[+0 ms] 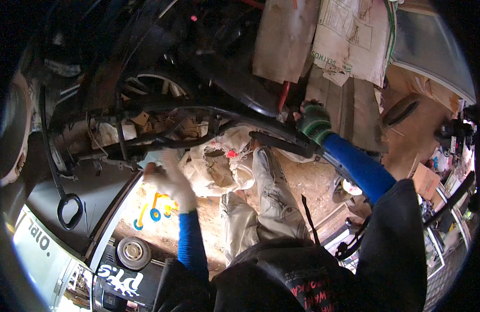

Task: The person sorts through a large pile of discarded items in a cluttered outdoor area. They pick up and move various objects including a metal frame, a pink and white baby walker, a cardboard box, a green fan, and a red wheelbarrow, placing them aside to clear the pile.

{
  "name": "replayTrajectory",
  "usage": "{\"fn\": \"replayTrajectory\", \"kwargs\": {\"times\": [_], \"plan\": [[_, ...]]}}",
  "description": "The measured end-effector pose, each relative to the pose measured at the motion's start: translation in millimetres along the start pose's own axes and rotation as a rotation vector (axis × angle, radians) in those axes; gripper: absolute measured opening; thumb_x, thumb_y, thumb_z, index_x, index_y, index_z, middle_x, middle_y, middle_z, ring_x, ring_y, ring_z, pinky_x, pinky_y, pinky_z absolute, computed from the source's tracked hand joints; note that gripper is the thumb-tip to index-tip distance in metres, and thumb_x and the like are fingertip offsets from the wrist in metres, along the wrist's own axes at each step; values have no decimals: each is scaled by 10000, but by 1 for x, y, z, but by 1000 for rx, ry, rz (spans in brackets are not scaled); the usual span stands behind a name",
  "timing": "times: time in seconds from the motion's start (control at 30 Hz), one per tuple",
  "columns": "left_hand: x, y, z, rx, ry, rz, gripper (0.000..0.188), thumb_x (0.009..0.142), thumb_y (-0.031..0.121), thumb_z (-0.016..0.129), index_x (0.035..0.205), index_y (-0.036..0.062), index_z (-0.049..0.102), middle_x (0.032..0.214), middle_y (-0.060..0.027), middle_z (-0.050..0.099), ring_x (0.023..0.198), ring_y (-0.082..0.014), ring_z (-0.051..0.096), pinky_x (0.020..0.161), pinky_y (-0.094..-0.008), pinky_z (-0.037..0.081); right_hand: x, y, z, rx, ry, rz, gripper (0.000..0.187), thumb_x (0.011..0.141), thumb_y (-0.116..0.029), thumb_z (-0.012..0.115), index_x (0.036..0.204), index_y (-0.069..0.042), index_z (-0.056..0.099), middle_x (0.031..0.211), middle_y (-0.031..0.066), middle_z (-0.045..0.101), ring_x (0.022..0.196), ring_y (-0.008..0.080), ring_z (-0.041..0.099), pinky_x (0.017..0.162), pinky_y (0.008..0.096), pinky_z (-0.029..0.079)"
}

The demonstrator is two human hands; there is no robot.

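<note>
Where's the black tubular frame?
Head view, upper left to middle: the frame lies crosswise beyond the legs, its right end by the right hand.

The person is wearing a dark, loose-sleeved top (250, 281), displaying red lettering (315, 291), over close-fitting blue undersleeves (362, 167). Pale, creased trousers (278, 195) are covering the legs. The left hand (173, 181) is wearing a whitish glove (182, 195), blurred; the right hand (311, 117), a dark glove with green bands (318, 126).

Brown floor (297, 177): yellow blue-wheeled frame (155, 213) resting at left, crumpled pale sacking (211, 176) near middle.
</note>
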State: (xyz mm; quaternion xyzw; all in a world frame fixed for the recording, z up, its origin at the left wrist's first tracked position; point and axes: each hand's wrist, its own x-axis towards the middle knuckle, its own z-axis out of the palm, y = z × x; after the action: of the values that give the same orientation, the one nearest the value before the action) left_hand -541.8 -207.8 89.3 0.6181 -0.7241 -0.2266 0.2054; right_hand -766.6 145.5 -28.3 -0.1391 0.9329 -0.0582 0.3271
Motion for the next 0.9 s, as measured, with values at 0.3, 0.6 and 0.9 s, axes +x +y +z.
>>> {"fn": "replayTrajectory", "kwargs": {"times": [0.3, 0.6, 0.9], "plan": [[59, -26, 20, -835, -366, -773, 523, 865, 447, 774, 1132, 14, 654, 970, -41, 684, 804, -151, 612, 703, -344, 487, -82, 50, -28, 146, -490, 269, 1002, 700, -750, 768, 1341, 1, 597, 1229, 212, 678, 1131, 362, 661, 997, 421, 508], [71, -83, 67, -1265, -418, -792, 394, 866, 187, 767, 1213, 73, 618, 1079, -52, 649, 928, -213, 655, 773, -379, 569, -82, 37, -38, -151, -724, 325, 970, 683, -575, 862, 1451, -79, 537, 1436, 191, 565, 1326, 362, 543, 1121, 445, 431], [61, -68, 69, -943, -238, -1028, 383, 833, 147, 777, 1172, 70, 617, 1074, -48, 654, 896, -210, 658, 721, -386, 553, -96, 57, -13, -395, -693, 361, 945, 679, -481, 904, 1462, -99, 539, 1516, 199, 518, 1402, 377, 496, 1170, 471, 401]]}}
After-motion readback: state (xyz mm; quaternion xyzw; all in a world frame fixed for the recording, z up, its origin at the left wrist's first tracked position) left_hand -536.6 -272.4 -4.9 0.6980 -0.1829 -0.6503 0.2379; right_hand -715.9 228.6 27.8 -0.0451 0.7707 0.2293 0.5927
